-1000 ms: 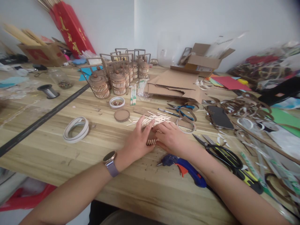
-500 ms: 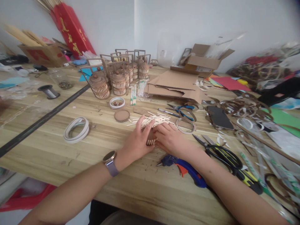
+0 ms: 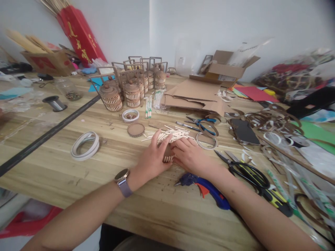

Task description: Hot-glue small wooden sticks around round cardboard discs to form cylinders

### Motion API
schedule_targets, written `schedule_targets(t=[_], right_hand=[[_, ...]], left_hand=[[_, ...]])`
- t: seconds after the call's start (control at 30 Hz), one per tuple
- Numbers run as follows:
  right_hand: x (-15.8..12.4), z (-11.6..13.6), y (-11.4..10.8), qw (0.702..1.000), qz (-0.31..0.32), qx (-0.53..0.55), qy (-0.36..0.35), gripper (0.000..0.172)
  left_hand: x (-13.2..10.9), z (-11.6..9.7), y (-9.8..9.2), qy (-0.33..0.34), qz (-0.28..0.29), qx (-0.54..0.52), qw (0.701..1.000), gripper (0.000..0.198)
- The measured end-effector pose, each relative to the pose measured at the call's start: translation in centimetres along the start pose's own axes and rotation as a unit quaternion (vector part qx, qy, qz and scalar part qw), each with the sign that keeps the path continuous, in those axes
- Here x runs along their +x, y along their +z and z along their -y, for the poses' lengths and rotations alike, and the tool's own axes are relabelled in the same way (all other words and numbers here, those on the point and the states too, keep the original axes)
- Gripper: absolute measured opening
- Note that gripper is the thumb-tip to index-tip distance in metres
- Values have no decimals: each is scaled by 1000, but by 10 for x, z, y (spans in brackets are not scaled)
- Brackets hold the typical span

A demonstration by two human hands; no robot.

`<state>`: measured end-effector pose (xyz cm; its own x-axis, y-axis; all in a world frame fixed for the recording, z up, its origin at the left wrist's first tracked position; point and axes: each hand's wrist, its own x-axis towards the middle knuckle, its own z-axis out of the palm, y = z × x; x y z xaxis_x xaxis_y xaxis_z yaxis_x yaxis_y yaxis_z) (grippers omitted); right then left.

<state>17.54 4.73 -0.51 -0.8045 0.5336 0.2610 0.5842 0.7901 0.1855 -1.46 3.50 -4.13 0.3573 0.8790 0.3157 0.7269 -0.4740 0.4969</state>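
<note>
Apparently, small brown basket just nearside of stick pile. Left hand half-curled, holding basket; right hand bunched against it, fingertip grip hidden. Uneven squeeze might tilt edge sticks; right forearm might nudge glue gun, farther nearside of pile.

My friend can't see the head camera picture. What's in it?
A left hand and right hand hold a brown piece edged with sticks at a wooden table. Behind are loose sticks and lidded baskets; nearer, a glue gun.
</note>
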Motion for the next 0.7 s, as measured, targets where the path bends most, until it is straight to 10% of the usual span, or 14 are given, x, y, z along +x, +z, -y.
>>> schedule_targets(t=[0.7], right_hand=[[-4, -16, -30, 989, -7, 146, 36, 21]], left_hand=[[-1, 1, 0, -6, -5, -14, 1000, 104]])
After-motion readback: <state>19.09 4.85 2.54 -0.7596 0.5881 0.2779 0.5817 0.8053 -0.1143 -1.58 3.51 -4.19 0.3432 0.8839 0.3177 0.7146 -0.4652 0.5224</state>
